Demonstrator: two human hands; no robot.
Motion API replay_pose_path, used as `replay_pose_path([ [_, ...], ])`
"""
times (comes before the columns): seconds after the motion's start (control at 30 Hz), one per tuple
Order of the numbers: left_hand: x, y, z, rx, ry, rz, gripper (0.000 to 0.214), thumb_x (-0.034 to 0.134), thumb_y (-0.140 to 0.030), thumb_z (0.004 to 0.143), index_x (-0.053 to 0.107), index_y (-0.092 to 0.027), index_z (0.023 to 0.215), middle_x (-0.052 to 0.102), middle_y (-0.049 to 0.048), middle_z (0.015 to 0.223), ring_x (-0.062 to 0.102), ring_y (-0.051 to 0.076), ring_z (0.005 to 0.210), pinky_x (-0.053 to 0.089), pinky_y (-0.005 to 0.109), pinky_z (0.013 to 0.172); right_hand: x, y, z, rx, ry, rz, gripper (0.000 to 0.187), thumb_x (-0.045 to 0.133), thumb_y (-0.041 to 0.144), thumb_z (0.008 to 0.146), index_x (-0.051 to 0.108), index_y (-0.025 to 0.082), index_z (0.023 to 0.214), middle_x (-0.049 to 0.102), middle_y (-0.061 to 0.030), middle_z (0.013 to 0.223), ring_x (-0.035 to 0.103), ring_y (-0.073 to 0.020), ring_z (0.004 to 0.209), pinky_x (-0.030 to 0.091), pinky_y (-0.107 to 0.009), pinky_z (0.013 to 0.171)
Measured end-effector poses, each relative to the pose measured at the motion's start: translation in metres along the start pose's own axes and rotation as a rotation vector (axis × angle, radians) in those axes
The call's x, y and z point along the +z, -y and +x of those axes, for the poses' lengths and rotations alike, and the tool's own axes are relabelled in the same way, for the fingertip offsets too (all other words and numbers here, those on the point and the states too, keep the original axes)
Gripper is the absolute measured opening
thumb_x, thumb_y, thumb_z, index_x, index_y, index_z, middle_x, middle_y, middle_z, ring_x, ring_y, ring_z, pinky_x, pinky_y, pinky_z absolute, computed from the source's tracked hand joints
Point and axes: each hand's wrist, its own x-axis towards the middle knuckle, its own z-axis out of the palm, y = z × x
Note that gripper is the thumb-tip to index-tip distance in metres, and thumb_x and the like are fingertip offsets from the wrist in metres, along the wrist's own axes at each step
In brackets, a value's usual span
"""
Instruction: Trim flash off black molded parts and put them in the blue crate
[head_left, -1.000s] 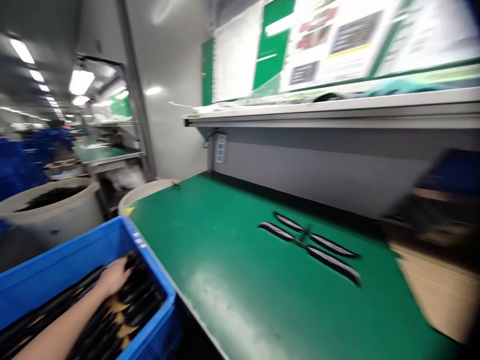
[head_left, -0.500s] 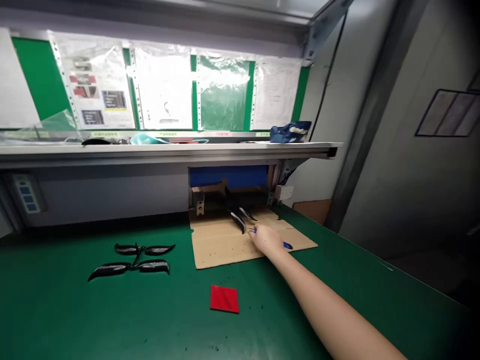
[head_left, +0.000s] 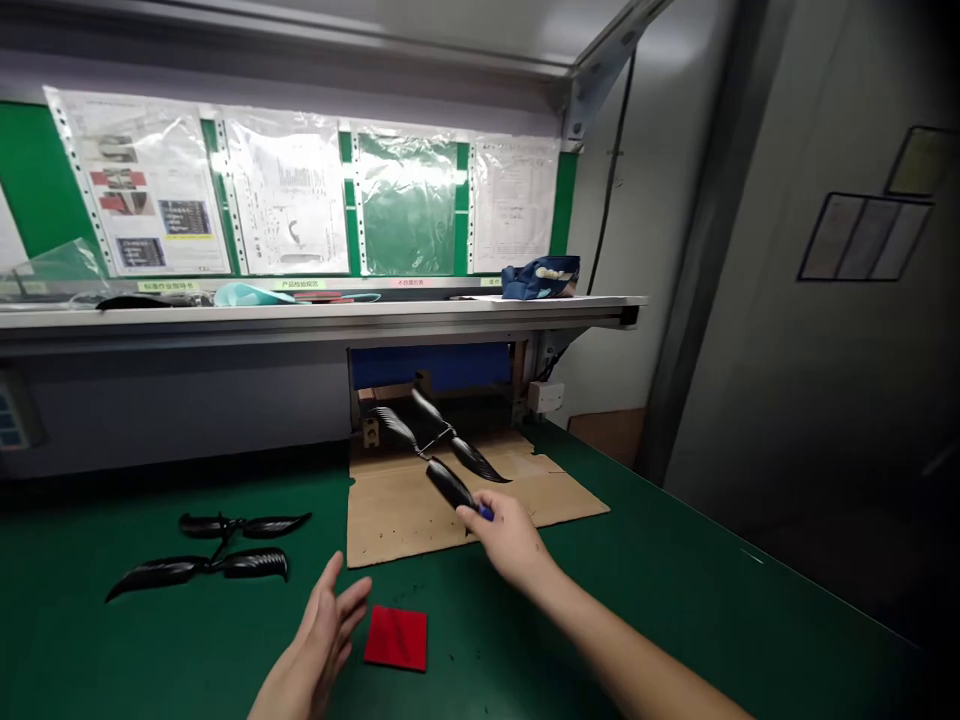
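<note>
My right hand grips the near tip of a black plastic moulding, its curved, ribbed blades joined by a thin cross-runner. A blue-handled tool also shows in that hand; its kind is hidden. The moulding is held tilted above a cardboard sheet. My left hand is raised with fingers apart and holds nothing, just left of a red square pad. A similar black moulding lies on the green table at the left.
Behind the cardboard is an opening with a blue panel under a white shelf. A dark blue cloth bundle and a light teal item sit on the shelf. Dark crumbs dot the green table near the pad.
My right hand has drawn back toward me, bringing the black moulding out of the opening. My left hand has come into view. The view has swung slightly to the right.
</note>
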Motion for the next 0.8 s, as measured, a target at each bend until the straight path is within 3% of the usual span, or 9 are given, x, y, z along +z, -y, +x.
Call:
replay_pose_path([
  [0.07, 0.018, -0.006, 0.004, -0.06, -0.01, -0.226, 0.067, 0.038, -0.063, 0.088, 0.025, -0.032, 0.146, 0.051, 0.009, 0.137, 0.036, 0.029, 0.133, 0.02, 0.048, 0.112, 0.007, 0.019, -0.038, -0.142, 0.065, 0.03, 0.021, 0.051, 0.03, 0.096, 0.059, 0.015, 0.084, 0.053, 0.0012, 0.069, 0.05, -0.0132, 0.062, 0.036, -0.022, 0.055],
  [0.13, 0.022, -0.015, 0.007, 0.003, -0.031, -0.395, 0.052, 0.037, -0.052, 0.094, 0.031, -0.032, 0.142, 0.058, 0.0085, 0.125, 0.05, 0.025, 0.12, 0.034, 0.045, 0.103, 0.015, 0.041, -0.067, -0.355, 0.151, 0.016, 0.013, 0.058, 0.028, 0.09, 0.06, 0.018, 0.083, 0.058, -0.0003, 0.076, 0.051, -0.0152, 0.067, 0.035, -0.024, 0.06],
  [0.2, 0.015, -0.022, 0.008, 0.061, -0.062, -0.54, 0.039, 0.03, -0.039, 0.099, 0.045, -0.024, 0.131, 0.063, 0.0072, 0.098, 0.061, 0.019, 0.089, 0.048, 0.038, 0.082, 0.02, 0.059, -0.08, -0.621, 0.283, -0.046, 0.01, 0.067, 0.027, 0.083, 0.062, 0.021, 0.088, 0.06, -0.0001, 0.083, 0.053, -0.017, 0.073, 0.036, -0.026, 0.065],
  [0.27, -0.002, -0.027, 0.008, 0.067, -0.043, -0.63, 0.035, 0.031, -0.032, 0.1, 0.053, -0.015, 0.121, 0.054, 0.0009, 0.072, 0.053, 0.013, 0.06, 0.046, 0.029, 0.06, 0.022, 0.068, -0.079, -0.722, 0.397, -0.104, 0.026, 0.078, 0.033, 0.077, 0.063, 0.025, 0.097, 0.062, 0.0018, 0.087, 0.055, -0.018, 0.079, 0.037, -0.026, 0.07],
  [0.33, -0.023, -0.027, 0.009, 0.035, 0.063, -0.63, 0.033, 0.039, -0.031, 0.098, 0.053, -0.013, 0.121, 0.045, -0.0034, 0.064, 0.043, 0.009, 0.05, 0.039, 0.025, 0.051, 0.021, 0.065, -0.067, -0.588, 0.414, -0.144, 0.038, 0.083, 0.041, 0.073, 0.063, 0.029, 0.102, 0.062, 0.0031, 0.093, 0.055, -0.0188, 0.088, 0.039, -0.025, 0.077],
  [0.43, -0.056, -0.016, 0.021, -0.052, 0.296, -0.613, 0.037, 0.046, -0.038, 0.095, 0.055, -0.016, 0.123, 0.047, -0.0033, 0.063, 0.042, 0.009, 0.048, 0.036, 0.025, 0.05, 0.022, 0.047, -0.047, -0.374, 0.337, -0.213, 0.032, 0.075, 0.036, 0.082, 0.061, 0.027, 0.11, 0.06, -0.0012, 0.102, 0.053, -0.023, 0.098, 0.039, -0.031, 0.085],
  [0.53, -0.079, 0.003, 0.04, -0.157, 0.527, -0.622, 0.04, 0.052, -0.045, 0.091, 0.06, -0.019, 0.12, 0.048, -0.0037, 0.059, 0.04, 0.007, 0.041, 0.032, 0.024, 0.047, 0.029, 0.032, -0.043, -0.328, 0.297, -0.249, 0.034, 0.069, 0.032, 0.087, 0.058, 0.027, 0.118, 0.055, -0.0049, 0.111, 0.048, -0.0269, 0.104, 0.038, -0.038, 0.088],
  [0.63, -0.087, 0.014, 0.046, -0.229, 0.684, -0.64, 0.044, 0.056, -0.047, 0.088, 0.062, -0.018, 0.121, 0.049, -0.004, 0.056, 0.038, 0.005, 0.038, 0.028, 0.024, 0.045, 0.04, 0.031, -0.05, -0.384, 0.369, -0.267, 0.041, 0.076, 0.037, 0.081, 0.057, 0.032, 0.117, 0.054, -0.0014, 0.11, 0.048, -0.0252, 0.101, 0.038, -0.037, 0.088],
  [0.8, -0.083, 0.011, 0.029, -0.303, 0.737, -0.701, 0.05, 0.056, -0.048, 0.088, 0.058, -0.017, 0.128, 0.049, -0.0035, 0.055, 0.036, 0.006, 0.037, 0.026, 0.025, 0.045, 0.047, 0.051, -0.053, -0.383, 0.452, -0.206, 0.026, 0.076, 0.02, 0.077, 0.061, 0.026, 0.098, 0.055, 0.0007, 0.094, 0.051, -0.0207, 0.088, 0.041, -0.032, 0.078],
])
